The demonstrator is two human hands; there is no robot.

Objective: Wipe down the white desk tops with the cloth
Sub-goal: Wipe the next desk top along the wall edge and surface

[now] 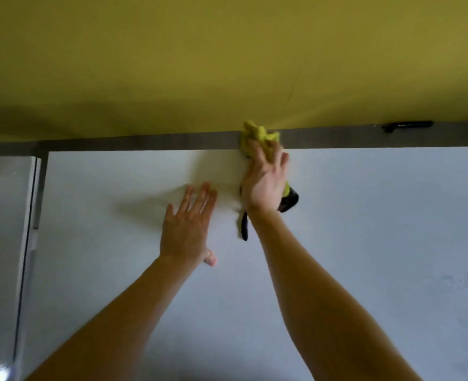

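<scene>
right hand (266, 182) flat on cloth (257, 134), at desk (364, 243) far edge; left hand (186, 226) flat, fingers straight

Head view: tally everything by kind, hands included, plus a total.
Hands: 2, left hand, right hand
White desks: 2, main desk, side desk
Yellow cloth: 1
Yellow panel: 1
Black items: 2, black thing under right hand, black bar at panel base
Total: 8
</scene>
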